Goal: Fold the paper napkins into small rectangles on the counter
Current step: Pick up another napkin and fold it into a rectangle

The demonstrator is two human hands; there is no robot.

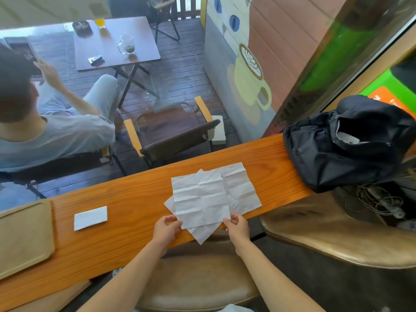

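An unfolded, creased white napkin (200, 199) lies on top of a loose pile of other open napkins (242, 192) in the middle of the orange wooden counter (135, 199). My left hand (166, 229) pinches the top napkin's near left corner. My right hand (237, 226) pinches its near right corner. Both corners sit at the counter's near edge, and a lower napkin's corner hangs over that edge. One napkin folded into a small rectangle (90, 217) rests on the counter to the left.
A tan tray (22, 237) lies at the counter's left end and a black bag (346, 143) at its right end. Brown padded stools (337, 233) stand below. Beyond the counter a person sits in a chair near a small table (112, 41).
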